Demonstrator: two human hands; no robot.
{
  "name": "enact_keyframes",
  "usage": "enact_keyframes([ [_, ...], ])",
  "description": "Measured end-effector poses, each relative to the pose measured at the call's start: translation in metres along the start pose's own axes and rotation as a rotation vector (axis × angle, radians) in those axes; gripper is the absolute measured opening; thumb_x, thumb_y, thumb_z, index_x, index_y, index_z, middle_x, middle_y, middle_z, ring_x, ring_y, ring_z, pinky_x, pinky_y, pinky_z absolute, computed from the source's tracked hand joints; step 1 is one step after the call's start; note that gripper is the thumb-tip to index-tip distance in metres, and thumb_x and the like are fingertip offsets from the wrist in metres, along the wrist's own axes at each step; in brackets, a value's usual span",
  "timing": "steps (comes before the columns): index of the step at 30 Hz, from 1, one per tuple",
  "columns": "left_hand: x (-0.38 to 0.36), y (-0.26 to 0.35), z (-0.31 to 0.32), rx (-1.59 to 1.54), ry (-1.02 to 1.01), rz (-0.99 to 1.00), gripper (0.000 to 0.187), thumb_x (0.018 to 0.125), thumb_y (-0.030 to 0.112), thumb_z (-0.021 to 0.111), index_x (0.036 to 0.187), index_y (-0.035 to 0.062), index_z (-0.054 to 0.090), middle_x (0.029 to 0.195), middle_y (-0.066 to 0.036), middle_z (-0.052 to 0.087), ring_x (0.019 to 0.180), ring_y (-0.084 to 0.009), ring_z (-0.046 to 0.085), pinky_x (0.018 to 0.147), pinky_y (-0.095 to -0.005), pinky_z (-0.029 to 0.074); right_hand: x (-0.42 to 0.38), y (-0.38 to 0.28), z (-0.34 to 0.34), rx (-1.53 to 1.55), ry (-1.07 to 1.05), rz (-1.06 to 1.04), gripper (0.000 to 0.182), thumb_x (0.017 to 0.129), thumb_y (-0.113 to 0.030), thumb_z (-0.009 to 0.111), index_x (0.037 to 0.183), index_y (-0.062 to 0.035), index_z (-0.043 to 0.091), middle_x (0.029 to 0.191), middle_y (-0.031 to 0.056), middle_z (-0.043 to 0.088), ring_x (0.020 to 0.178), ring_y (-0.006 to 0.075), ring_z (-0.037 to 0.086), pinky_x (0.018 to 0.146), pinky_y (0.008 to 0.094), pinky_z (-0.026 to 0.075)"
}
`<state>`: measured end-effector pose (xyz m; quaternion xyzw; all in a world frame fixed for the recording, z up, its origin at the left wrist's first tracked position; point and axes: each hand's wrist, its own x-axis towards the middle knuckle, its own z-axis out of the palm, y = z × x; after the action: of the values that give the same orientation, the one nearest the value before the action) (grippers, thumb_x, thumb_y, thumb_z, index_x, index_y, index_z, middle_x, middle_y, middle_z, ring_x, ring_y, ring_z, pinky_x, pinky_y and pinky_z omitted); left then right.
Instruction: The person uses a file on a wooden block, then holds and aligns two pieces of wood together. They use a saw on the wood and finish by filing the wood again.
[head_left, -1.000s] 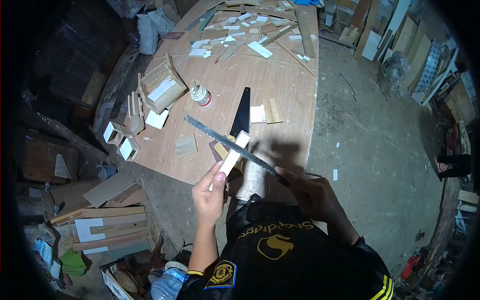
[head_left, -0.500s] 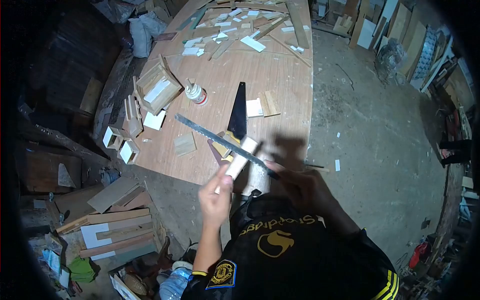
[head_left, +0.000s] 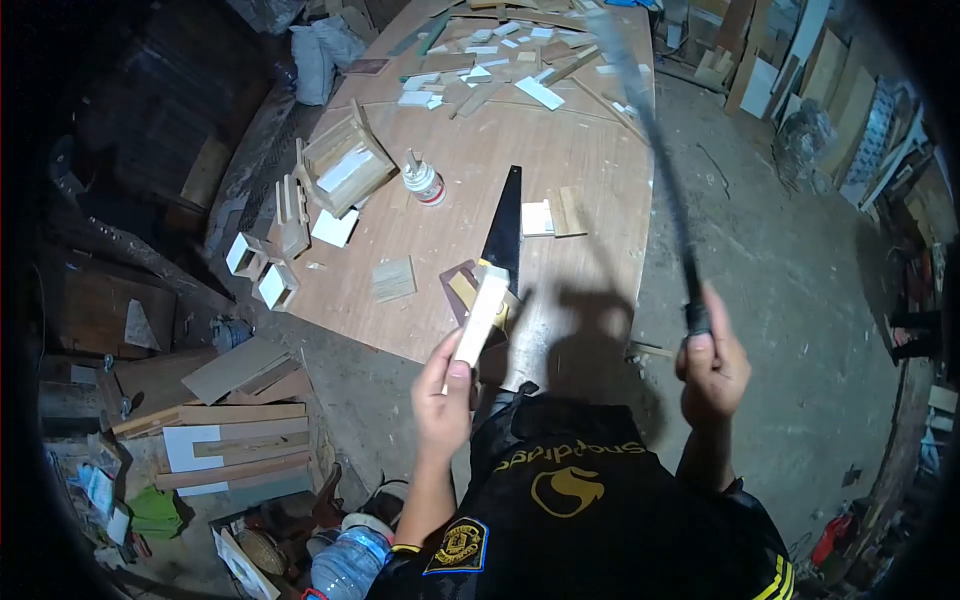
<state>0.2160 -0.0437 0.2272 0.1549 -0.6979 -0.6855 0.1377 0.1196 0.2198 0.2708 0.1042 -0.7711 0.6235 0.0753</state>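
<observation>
Hands stand apart in front of my black jacket [head_left: 570, 540], both closed around something. My left hand [head_left: 442, 405] pinches the lower end of a pale wood strip [head_left: 482, 315] between thumb and fingers, its free end tilted up and away over the table's near edge. My right hand [head_left: 715, 370] wraps the black grip [head_left: 697, 318] of a long, narrow blade [head_left: 672, 180], raised clear of the strip and blurred toward its tip. Low on the left, a clear plastic bottle [head_left: 350, 562] sits among floor clutter; I cannot tell what it contains.

Beyond the strip, a black-bladed handsaw [head_left: 506, 222] lies on the wooden table [head_left: 440, 270], just beside two small pieces, one white-faced [head_left: 537, 217] and one bare wood [head_left: 569, 211]. At the table's left side, two small wooden compartments [head_left: 262, 268] show white surfaces inside. Farther along, an open wooden box [head_left: 345, 160] rests tilted, a white panel [head_left: 347, 170] visible within it. Near it stands a white bottle [head_left: 424, 184] with a red-marked label, a stick-like piece rising from its top; its contents are hidden from me. Wood and white offcuts [head_left: 540, 93] scatter across the far end.
</observation>
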Motion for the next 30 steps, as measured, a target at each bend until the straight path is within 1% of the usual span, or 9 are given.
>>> enact_keyframes([
  [4, -0.004, -0.007, 0.003, 0.144, 0.021, 0.126, 0.048, 0.099, 0.03, 0.055, 0.133, -0.0032, 0.048, 0.077, 0.002, 0.05, 0.06, -0.0039, 0.044, 0.05, -0.0202, 0.037, -0.001, 0.034, 0.021, 0.006, -0.239, -0.526, 0.037, 0.097, -0.01, 0.05, 0.131, 0.0061, 0.053, 0.071, 0.002, 0.054, 0.055, 0.006, 0.047, 0.053, 0.024, 0.041],
  [6, -0.006, -0.006, 0.001, 0.188, 0.035, 0.149, 0.047, 0.099, 0.029, 0.056, 0.132, -0.0036, 0.048, 0.079, 0.002, 0.05, 0.061, -0.0037, 0.044, 0.051, -0.0202, 0.037, -0.004, 0.014, 0.029, -0.029, -0.287, -0.521, 0.034, 0.095, 0.002, 0.046, 0.128, 0.0035, 0.056, 0.072, 0.0068, 0.057, 0.056, 0.0083, 0.053, 0.054, 0.0259, 0.045],
  [8, -0.008, -0.003, -0.002, 0.231, 0.052, 0.169, 0.047, 0.098, 0.028, 0.057, 0.131, -0.0045, 0.047, 0.085, 0.001, 0.054, 0.067, -0.0043, 0.047, 0.057, -0.0204, 0.039, -0.013, -0.001, 0.036, 0.062, -0.349, -0.096, 0.037, 0.093, 0.003, 0.046, 0.13, 0.003, 0.054, 0.067, 0.0075, 0.056, 0.056, 0.0107, 0.055, 0.054, 0.028, 0.047],
  [11, -0.013, 0.005, 0.0, 0.229, 0.098, 0.223, 0.038, 0.094, 0.021, 0.062, 0.122, -0.0046, 0.056, 0.102, -0.015, 0.067, 0.09, -0.0181, 0.063, 0.082, -0.0317, 0.049, -0.009, 0.0, 0.037, -0.026, -0.465, -0.203, 0.042, 0.093, 0.001, 0.049, 0.135, 0.0043, 0.05, 0.069, 0.0064, 0.058, 0.058, 0.0118, 0.057, 0.054, 0.0281, 0.047],
  [20, -0.024, 0.0, -0.007, 0.185, 0.146, 0.227, 0.042, 0.091, 0.018, 0.066, 0.125, -0.003, 0.053, 0.107, -0.016, 0.064, 0.096, -0.0199, 0.062, 0.086, -0.0325, 0.048, -0.023, -0.001, 0.052, 0.077, -0.53, -0.265, 0.041, 0.097, -0.008, 0.049, 0.135, 0.006, 0.048, 0.072, 0.0067, 0.059, 0.059, 0.012, 0.058, 0.055, 0.0268, 0.047],
  [22, -0.025, -0.004, -0.008, 0.181, 0.145, 0.241, 0.042, 0.091, 0.014, 0.065, 0.127, -0.0025, 0.051, 0.107, -0.015, 0.064, 0.093, -0.0184, 0.062, 0.082, -0.0306, 0.049, -0.026, -0.002, 0.053, 0.098, -0.535, -0.244, 0.041, 0.097, -0.008, 0.049, 0.136, 0.0062, 0.047, 0.071, 0.0061, 0.059, 0.059, 0.0116, 0.057, 0.056, 0.0263, 0.047],
  [24, -0.024, -0.002, -0.005, 0.176, 0.139, 0.257, 0.042, 0.092, 0.011, 0.064, 0.129, -0.002, 0.048, 0.108, -0.015, 0.063, 0.09, -0.0168, 0.063, 0.078, -0.0287, 0.05, -0.029, -0.003, 0.055, 0.125, -0.585, -0.104, 0.044, 0.095, -0.004, 0.053, 0.138, -0.0029, 0.047, 0.109, 0.02, 0.066, 0.084, 0.0227, 0.068, 0.073, 0.034, 0.053],
  [28, -0.021, 0.004, 0.002, -0.251, 0.043, 0.079, 0.047, 0.094, 0.004, 0.059, 0.137, -0.0031, 0.04, 0.105, -0.012, 0.061, 0.075, -0.0119, 0.062, 0.061, -0.0225, 0.05, -0.029, -0.016, 0.066, 0.11, -0.646, 0.131, 0.037, 0.096, -0.007, 0.053, 0.133, -0.0026, 0.049, 0.107, 0.0184, 0.065, 0.086, 0.0213, 0.066, 0.075, 0.0329, 0.052],
  [30, -0.02, 0.001, 0.002, -0.305, 0.015, 0.034, 0.048, 0.095, 0.004, 0.058, 0.138, -0.0039, 0.038, 0.104, -0.012, 0.061, 0.071, -0.0109, 0.061, 0.057, -0.0214, 0.048, -0.032, -0.007, 0.083, 0.231, -0.473, 0.092, 0.027, 0.097, -0.012, 0.053, 0.121, -0.0014, 0.053, 0.082, 0.003, 0.056, 0.068, 0.0092, 0.051, 0.066, 0.0259, 0.045],
])
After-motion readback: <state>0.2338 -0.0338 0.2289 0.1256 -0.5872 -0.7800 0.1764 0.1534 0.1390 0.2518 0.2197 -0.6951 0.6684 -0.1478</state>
